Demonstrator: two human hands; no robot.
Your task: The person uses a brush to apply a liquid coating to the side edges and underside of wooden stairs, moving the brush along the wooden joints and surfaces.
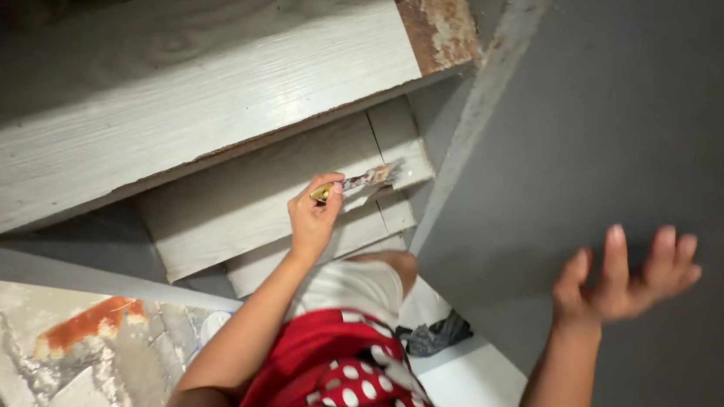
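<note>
The left hand (313,217) pinches a thin paintbrush (360,180) with its fingers closed tight, and the brush tip points toward two o'clock, touching a grey wooden step (241,193). The right hand (626,283) is wide open at three o'clock, fingers spread, holding nothing, beside the grey wall (648,124).

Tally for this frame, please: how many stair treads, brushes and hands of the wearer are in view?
Pale wood-grain stair treads: 4
Paint-stained brush, held in the left hand: 1
Hands, counting the empty, spread right hand near the grey wall: 2
Total: 7
</note>
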